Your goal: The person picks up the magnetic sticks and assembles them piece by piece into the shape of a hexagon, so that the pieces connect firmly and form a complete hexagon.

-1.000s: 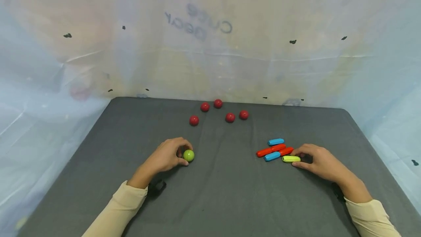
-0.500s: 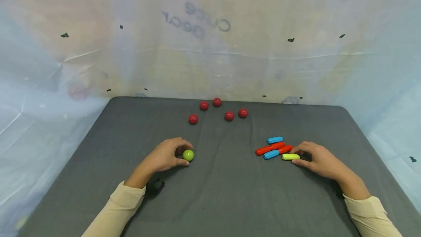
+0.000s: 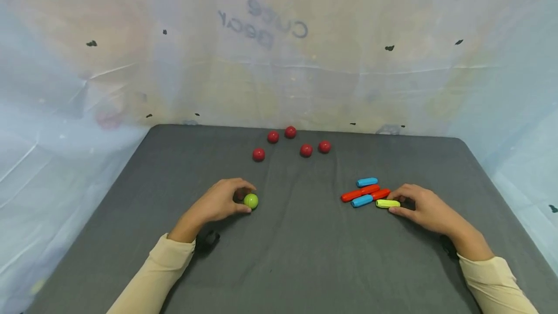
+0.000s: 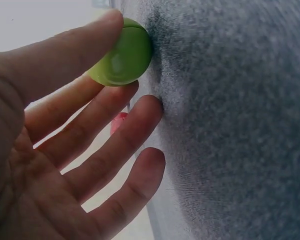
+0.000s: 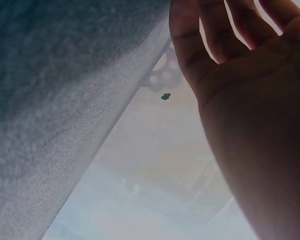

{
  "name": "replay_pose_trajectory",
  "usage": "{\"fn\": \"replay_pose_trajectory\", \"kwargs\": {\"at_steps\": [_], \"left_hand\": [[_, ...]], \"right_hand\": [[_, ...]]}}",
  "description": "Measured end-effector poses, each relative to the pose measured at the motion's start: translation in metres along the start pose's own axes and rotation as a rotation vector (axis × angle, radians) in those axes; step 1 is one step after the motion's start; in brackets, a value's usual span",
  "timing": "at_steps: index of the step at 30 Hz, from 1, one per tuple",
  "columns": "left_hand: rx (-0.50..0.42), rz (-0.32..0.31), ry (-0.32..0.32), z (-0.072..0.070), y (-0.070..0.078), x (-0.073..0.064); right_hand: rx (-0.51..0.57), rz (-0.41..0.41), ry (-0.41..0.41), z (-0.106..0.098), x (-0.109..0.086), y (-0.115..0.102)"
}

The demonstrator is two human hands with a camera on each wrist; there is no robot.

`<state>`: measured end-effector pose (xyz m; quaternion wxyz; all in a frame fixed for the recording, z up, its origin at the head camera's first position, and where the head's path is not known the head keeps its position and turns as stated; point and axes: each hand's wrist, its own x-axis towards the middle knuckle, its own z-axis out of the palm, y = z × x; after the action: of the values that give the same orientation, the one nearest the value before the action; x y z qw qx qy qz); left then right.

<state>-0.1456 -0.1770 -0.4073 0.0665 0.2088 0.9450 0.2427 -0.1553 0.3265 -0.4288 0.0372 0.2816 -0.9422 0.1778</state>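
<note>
In the head view my left hand (image 3: 221,200) pinches a small green ball (image 3: 251,201) on the grey table. The left wrist view has the thumb against the green ball (image 4: 127,55) and fingertips on its other side, with the lower fingers spread loosely. At the right, my right hand (image 3: 425,206) holds the end of a short ridged yellow-green stick (image 3: 386,204) between thumb and fingers. Close by lie red sticks (image 3: 360,193) and two blue sticks (image 3: 362,201). The right wrist view shows the right hand (image 5: 255,95) from the palm side; its fingertips and the yellow-green stick are out of frame.
Several red balls (image 3: 306,150) lie loosely grouped near the back edge of the grey cloth-covered table (image 3: 279,260). Pale printed sheeting (image 3: 279,86) hangs behind the table and along both sides. Dark wrist cameras (image 3: 208,240) sit under the wrists.
The head view has shifted slightly. Both hands stay at the same spots, with the green ball and the yellow-green stick in place.
</note>
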Motion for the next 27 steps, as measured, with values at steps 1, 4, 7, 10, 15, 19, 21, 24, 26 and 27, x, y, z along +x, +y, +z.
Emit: {"fn": "replay_pose_trajectory", "kwargs": {"at_steps": [1,4,7,10,15,19,21,24,26,27], "left_hand": [[0.000,-0.004,-0.004,0.000,0.000,0.001],[-0.009,-0.014,-0.015,-0.002,-0.001,0.002],[-0.022,-0.014,-0.017,-0.002,-0.003,0.003],[-0.030,-0.003,-0.014,-0.003,-0.004,0.003],[-0.037,0.001,-0.017,-0.002,-0.004,0.003],[-0.035,-0.014,-0.013,-0.001,-0.001,0.002],[-0.027,-0.028,-0.007,0.000,0.000,0.000],[-0.008,-0.045,0.012,0.003,0.002,-0.003],[-0.001,-0.054,0.022,0.004,0.004,-0.005],[0.003,-0.056,0.029,0.005,0.006,-0.006]], "right_hand": [[0.001,-0.001,0.002,-0.001,0.000,0.000],[0.006,0.000,0.004,-0.003,0.000,0.000],[0.013,0.006,0.002,-0.004,0.000,-0.001],[0.030,0.011,-0.002,-0.006,-0.001,-0.001],[0.110,-0.002,0.012,-0.008,-0.004,0.000],[0.166,-0.016,0.047,-0.009,-0.005,0.002],[0.176,-0.023,0.058,-0.009,-0.004,0.002],[0.180,-0.039,0.071,-0.008,-0.001,0.000],[0.179,-0.056,0.087,-0.008,-0.001,-0.001],[0.178,-0.058,0.098,-0.008,0.000,-0.002]]}}
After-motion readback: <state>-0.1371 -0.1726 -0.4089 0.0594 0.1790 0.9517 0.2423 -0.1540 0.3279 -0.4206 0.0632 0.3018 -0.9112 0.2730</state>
